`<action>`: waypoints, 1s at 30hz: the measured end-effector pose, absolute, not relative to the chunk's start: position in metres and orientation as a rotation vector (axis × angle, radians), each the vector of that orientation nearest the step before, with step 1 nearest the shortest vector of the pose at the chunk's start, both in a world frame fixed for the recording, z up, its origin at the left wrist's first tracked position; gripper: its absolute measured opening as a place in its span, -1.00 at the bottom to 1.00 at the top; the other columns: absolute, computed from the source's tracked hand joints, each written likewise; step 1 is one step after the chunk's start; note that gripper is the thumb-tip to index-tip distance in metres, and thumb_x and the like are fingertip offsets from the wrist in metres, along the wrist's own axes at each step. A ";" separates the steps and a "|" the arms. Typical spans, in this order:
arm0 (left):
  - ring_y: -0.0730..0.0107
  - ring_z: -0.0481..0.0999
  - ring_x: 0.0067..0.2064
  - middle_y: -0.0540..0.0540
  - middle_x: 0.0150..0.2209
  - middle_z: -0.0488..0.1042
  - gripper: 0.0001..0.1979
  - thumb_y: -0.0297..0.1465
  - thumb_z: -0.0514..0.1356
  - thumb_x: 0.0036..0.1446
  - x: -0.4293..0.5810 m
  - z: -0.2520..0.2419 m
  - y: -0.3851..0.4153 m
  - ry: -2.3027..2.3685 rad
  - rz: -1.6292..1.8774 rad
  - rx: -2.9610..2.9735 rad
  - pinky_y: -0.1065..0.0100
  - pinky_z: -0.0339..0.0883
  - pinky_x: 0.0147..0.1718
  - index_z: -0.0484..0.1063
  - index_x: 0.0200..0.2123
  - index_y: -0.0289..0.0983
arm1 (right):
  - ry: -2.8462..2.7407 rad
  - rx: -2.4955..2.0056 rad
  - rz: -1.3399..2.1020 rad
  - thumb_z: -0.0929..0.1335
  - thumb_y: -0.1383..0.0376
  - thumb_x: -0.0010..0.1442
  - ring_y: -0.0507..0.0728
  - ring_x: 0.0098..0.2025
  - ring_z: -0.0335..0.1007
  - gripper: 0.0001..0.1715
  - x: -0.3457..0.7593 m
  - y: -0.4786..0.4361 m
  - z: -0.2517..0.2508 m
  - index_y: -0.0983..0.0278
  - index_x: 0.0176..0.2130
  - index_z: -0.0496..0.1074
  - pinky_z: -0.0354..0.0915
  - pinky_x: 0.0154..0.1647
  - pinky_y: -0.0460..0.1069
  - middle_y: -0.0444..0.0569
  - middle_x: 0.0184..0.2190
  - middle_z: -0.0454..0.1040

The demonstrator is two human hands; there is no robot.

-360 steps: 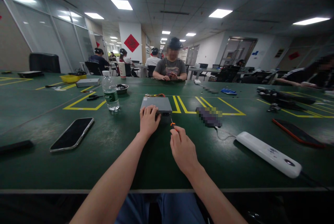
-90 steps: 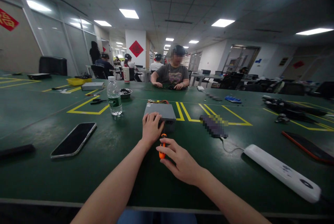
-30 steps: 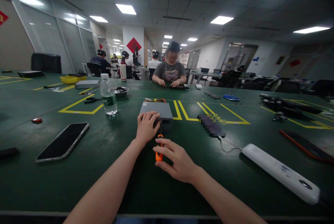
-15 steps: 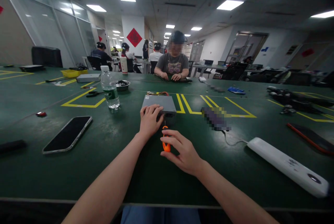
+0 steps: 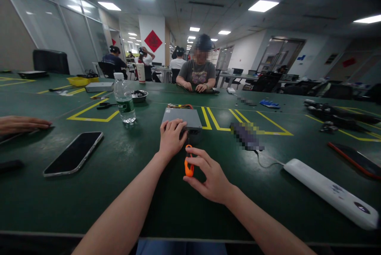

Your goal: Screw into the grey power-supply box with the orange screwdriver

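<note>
A flat grey metal box (image 5: 186, 117) lies on the green table (image 5: 125, 191) in front of me, with coloured wires at its far edge. My left hand (image 5: 170, 136) rests on the box's near left corner, fingers curled over the top. My right hand (image 5: 208, 174) pinches the orange handle of a small screwdriver (image 5: 188, 163), whose thin shaft points at the box's near face.
A phone (image 5: 73, 153) lies to the left, a water bottle (image 5: 124, 98) behind it. A white power strip (image 5: 330, 192) and a red-edged phone (image 5: 355, 160) lie right. Another person's hand (image 5: 20, 124) rests at the left edge. A person (image 5: 197, 71) sits opposite.
Another person's hand has come onto the table at the left edge, covering where the small red object lay. My fingers have shifted slightly on the screwdriver handle; my left hand stays on the box.
</note>
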State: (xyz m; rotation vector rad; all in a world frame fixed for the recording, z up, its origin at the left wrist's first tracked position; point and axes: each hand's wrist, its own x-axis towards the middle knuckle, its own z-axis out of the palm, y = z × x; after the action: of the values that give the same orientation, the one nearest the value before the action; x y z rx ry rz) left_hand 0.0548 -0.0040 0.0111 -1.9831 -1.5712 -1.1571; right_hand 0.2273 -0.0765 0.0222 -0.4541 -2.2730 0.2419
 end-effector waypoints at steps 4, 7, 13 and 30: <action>0.29 0.30 0.06 -0.04 -0.02 0.41 -0.74 -0.35 0.08 0.13 0.055 0.013 -0.005 -1.573 -1.156 -1.977 0.14 -0.07 0.11 0.33 -0.08 -0.11 | -2.197 -0.457 0.272 0.31 0.29 0.18 0.19 0.03 0.27 -0.65 0.227 -0.077 0.023 0.26 -0.05 0.16 0.29 -0.03 0.09 0.15 -0.02 0.30; 0.28 0.30 0.06 -0.04 -0.02 0.41 -0.73 -0.35 0.09 0.12 0.055 0.013 -0.006 -1.566 -1.149 -1.984 0.13 -0.05 0.11 0.34 -0.08 -0.11 | -2.246 -0.463 0.275 0.27 0.32 0.19 0.19 0.05 0.25 -0.61 0.227 -0.080 0.026 0.29 0.02 0.16 0.28 -0.02 0.09 0.18 0.01 0.24; 0.28 0.30 0.06 -0.04 -0.01 0.40 -0.74 -0.34 0.09 0.12 0.055 0.012 -0.005 -1.575 -1.160 -1.981 0.12 -0.05 0.11 0.34 -0.08 -0.10 | -2.290 -0.464 0.197 0.26 0.30 0.23 0.21 0.06 0.24 -0.68 0.229 -0.080 0.027 0.25 0.00 0.21 0.26 -0.01 0.12 0.16 0.03 0.25; 0.28 0.28 0.08 -0.06 -0.01 0.40 -0.73 -0.34 0.05 0.14 0.055 0.013 -0.007 -1.581 -1.151 -1.991 0.13 -0.08 0.12 0.33 -0.06 -0.12 | -2.160 -0.449 0.229 0.31 0.29 0.19 0.20 0.03 0.29 -0.67 0.228 -0.077 0.022 0.22 -0.06 0.17 0.30 -0.04 0.12 0.13 -0.01 0.31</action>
State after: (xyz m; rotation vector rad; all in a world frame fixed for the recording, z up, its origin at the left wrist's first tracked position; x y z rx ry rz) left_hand 0.0552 -0.0066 0.0128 -1.9908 -1.5807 -1.1512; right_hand 0.2279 -0.0771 0.0223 -0.4486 -2.1597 0.2290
